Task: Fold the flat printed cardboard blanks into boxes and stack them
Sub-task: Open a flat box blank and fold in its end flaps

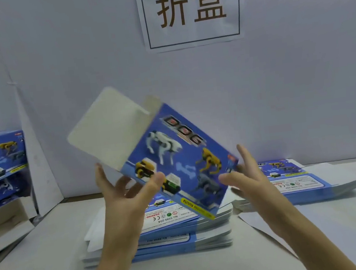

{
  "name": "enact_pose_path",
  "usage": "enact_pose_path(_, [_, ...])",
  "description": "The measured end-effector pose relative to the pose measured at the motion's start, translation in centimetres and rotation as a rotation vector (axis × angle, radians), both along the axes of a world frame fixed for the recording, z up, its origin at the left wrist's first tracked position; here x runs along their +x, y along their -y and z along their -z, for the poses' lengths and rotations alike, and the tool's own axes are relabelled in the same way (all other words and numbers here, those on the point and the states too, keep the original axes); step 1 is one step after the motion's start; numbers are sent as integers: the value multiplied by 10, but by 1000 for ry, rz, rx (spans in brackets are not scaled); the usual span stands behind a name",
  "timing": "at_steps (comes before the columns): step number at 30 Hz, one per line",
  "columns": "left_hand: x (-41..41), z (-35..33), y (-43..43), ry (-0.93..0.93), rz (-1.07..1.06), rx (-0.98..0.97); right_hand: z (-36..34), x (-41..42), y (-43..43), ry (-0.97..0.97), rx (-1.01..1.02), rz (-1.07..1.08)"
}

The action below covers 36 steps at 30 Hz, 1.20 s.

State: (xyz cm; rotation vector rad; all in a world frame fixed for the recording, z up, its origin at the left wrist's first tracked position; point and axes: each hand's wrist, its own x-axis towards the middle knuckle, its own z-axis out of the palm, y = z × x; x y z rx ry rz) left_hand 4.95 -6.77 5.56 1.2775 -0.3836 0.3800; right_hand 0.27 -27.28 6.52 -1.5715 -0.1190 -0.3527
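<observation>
A blue printed box with robot dogs on its face is tilted in the air above the table, its pale end flap open toward the upper left. My left hand grips its lower left edge, thumb on the printed face and fingers behind. My right hand is open with fingers spread and touches the box's right corner. Below lies a thick stack of flat blanks. A second pile of blanks lies to the right.
Folded blue boxes are stacked at the left edge beside a brown carton. A white sheet lies on the table under the right pile. A paper sign hangs on the grey wall behind.
</observation>
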Motion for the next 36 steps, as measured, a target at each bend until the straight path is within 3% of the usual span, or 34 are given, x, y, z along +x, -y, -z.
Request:
enact_pose_path(4, [1, 6, -3, 184, -25, 309, -2, -2, 12, 105, 35, 144])
enact_pose_path(9, [-7, 6, 6, 162, 44, 437, -4, -5, 7, 194, -70, 91])
enact_pose_path(18, [-13, -7, 3, -73, 48, 188, -2, -1, 3, 224, -77, 194])
enact_pose_path(26, [-2, -5, -9, -190, 98, 96, 12, 9, 5, -57, 353, 7])
enact_pose_path(27, [-1, -5, -10, -197, 101, 86, 18, 12, 0, -100, 291, 7])
enact_pose_path(30, [-1, -6, -11, -208, 106, 74, 37, 17, -12, -91, -171, 105])
enact_pose_path(33, [-2, -8, -11, -214, 107, 85, 37, 17, -12, 139, -236, 302])
enact_pose_path(36, [-2, -8, -10, -224, 95, 78, 24, 9, -3, 536, -404, 530])
